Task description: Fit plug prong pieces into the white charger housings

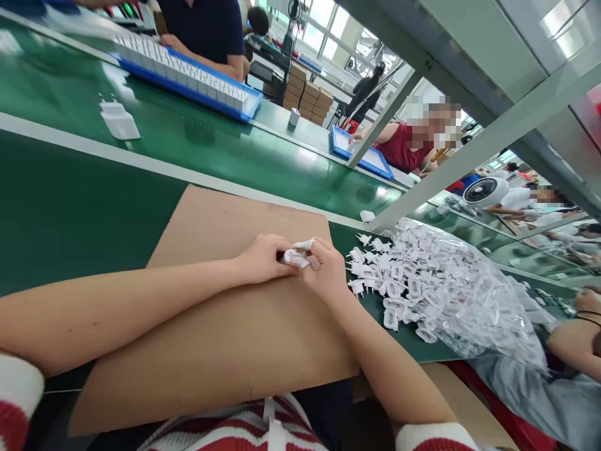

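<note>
My left hand (263, 258) and my right hand (328, 270) meet over a brown cardboard sheet (220, 338) on the green bench. Both are pinched on small white plastic plug parts (297, 255) held between them; the right hand's index finger wears a white finger cot. Just right of my right hand lies a heap of white plug parts (413, 282) spilling from a clear plastic bag (483, 307).
A green conveyor belt (211, 150) runs behind the cardboard, carrying white adapter pieces (119, 119). A blue tray of white parts (188, 75) sits beyond it before a person in dark blue. Metal frame posts (451, 169) slant at right. Other workers sit far right.
</note>
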`<state>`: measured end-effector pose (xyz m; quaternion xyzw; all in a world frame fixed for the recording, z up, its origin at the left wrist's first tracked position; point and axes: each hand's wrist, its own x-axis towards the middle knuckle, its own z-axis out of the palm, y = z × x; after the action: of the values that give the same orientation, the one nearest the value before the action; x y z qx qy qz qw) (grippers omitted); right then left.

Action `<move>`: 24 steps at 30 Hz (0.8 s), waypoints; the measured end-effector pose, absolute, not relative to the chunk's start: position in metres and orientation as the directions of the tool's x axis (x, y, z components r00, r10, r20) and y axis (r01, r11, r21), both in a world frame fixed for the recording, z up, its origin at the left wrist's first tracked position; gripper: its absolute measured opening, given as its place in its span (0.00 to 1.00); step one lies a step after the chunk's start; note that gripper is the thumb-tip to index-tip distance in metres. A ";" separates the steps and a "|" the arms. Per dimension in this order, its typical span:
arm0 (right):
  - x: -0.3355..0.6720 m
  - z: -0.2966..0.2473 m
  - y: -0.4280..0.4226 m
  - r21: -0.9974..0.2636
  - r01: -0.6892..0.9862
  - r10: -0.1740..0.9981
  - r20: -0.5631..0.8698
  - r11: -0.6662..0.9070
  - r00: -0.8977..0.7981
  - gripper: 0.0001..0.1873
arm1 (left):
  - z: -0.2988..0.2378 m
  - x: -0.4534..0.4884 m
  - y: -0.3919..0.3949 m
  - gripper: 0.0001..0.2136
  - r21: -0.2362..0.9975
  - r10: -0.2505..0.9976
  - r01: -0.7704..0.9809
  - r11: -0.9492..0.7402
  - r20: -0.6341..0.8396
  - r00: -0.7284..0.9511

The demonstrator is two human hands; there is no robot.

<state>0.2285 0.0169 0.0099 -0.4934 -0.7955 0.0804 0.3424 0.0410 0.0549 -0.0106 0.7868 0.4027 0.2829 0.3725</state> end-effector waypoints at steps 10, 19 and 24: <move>0.240 -0.009 0.024 -0.731 0.593 0.920 0.390 0.338 -0.044 0.36 | 0.015 0.043 0.100 0.14 0.714 0.891 0.631 -0.304 -0.022 0.454; 0.305 -0.014 0.047 -0.171 0.925 0.916 0.166 -0.338 0.366 0.28 | 0.019 0.021 0.215 0.14 0.588 0.983 0.809 -0.018 0.158 -0.093; 0.315 -0.024 0.053 -0.067 0.964 0.947 0.183 -0.258 0.266 0.20 | 0.001 0.014 0.235 0.17 0.544 0.965 0.839 0.035 0.201 -0.170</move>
<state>0.3146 0.0529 -0.0238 -0.7913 -0.6036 -0.0525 0.0826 0.0142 0.2351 0.0009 0.6344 0.7106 0.2832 0.1113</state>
